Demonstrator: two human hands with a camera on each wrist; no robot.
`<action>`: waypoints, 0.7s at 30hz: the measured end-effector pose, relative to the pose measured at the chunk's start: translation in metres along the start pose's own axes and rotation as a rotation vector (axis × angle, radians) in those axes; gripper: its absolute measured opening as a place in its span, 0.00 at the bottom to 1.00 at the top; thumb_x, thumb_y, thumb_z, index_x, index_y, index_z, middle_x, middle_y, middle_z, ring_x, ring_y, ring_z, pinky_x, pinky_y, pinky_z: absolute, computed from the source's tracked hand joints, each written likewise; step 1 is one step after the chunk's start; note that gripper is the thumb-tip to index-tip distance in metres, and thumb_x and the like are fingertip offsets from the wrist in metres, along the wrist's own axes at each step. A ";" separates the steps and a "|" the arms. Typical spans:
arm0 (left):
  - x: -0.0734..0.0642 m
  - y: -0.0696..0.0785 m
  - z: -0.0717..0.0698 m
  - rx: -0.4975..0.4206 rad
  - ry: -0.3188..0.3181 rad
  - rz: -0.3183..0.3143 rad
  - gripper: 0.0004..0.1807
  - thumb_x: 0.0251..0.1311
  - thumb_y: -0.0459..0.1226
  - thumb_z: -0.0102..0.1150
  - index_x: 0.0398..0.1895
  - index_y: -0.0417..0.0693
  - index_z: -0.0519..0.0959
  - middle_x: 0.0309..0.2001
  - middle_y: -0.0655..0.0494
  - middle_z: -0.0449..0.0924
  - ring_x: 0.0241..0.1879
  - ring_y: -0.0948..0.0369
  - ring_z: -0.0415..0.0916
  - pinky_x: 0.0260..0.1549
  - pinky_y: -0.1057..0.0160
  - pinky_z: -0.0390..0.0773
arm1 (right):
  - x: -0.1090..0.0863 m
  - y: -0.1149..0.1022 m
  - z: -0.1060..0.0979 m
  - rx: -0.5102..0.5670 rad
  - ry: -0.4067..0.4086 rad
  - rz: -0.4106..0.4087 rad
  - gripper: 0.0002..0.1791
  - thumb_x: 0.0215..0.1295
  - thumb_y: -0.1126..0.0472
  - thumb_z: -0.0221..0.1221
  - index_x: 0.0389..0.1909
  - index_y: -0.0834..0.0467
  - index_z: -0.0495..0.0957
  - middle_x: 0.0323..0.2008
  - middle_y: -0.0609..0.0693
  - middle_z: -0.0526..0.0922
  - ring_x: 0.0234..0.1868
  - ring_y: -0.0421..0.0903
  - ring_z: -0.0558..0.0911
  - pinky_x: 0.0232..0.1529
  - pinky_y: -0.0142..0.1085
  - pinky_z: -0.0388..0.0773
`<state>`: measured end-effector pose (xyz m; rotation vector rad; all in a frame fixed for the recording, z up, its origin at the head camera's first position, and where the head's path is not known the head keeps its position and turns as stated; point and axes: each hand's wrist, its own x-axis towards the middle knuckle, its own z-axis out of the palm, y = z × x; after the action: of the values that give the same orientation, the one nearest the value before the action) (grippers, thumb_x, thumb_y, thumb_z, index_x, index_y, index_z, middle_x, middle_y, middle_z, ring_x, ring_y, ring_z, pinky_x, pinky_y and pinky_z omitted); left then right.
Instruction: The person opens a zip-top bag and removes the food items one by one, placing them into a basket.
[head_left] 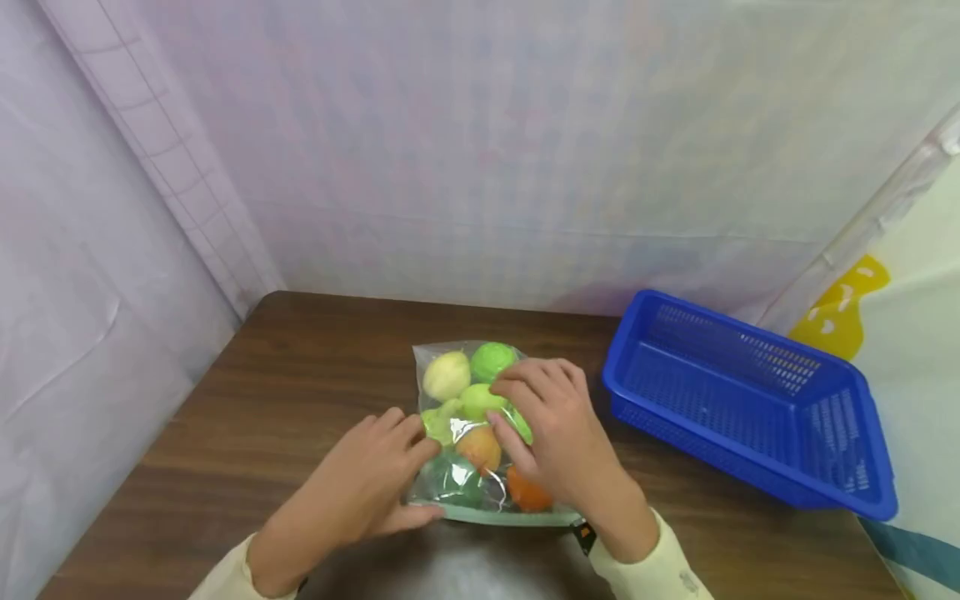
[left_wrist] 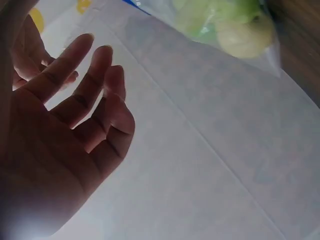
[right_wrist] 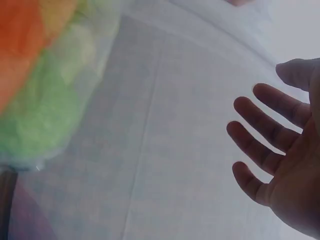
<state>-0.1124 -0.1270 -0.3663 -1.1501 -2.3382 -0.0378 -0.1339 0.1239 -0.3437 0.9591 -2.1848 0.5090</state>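
Note:
A clear plastic bag [head_left: 429, 492] lies on the table with several fruit- and vegetable-like pieces inside, among them a pale yellow round piece [head_left: 447, 376], a green one [head_left: 493, 362], an orange one [head_left: 480, 448] and a red-orange one [head_left: 529, 492]. The bag's pale green edge strip [head_left: 510, 517] faces the person. My left hand [head_left: 360, 479] hovers at the bag's left side, fingers loosely bent. Over its right side is my right hand [head_left: 558, 425], fingers spread. Both wrist views show the left palm [left_wrist: 50, 135] and right palm [right_wrist: 300, 175] holding nothing; any fingertip contact is unclear.
A blue perforated plastic basket [head_left: 705, 408] stands to the right on the brown wooden table [head_left: 300, 375], its corner past the table's right edge. Pale fabric sheets [head_left: 480, 150] hang behind and at both sides. A yellow printed shape [head_left: 836, 321] marks the right sheet.

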 end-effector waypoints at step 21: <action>-0.020 0.010 0.006 -0.002 -0.229 -0.099 0.16 0.42 0.48 0.78 0.31 0.53 0.82 0.29 0.59 0.80 0.29 0.60 0.75 0.27 0.60 0.77 | -0.027 -0.040 0.044 -0.014 -0.273 -0.176 0.09 0.63 0.46 0.65 0.36 0.47 0.82 0.37 0.39 0.81 0.46 0.41 0.79 0.51 0.39 0.72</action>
<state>-0.0978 -0.1342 -0.3829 -1.0882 -2.5958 0.0598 -0.1096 0.0856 -0.3899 1.2616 -2.3086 0.2923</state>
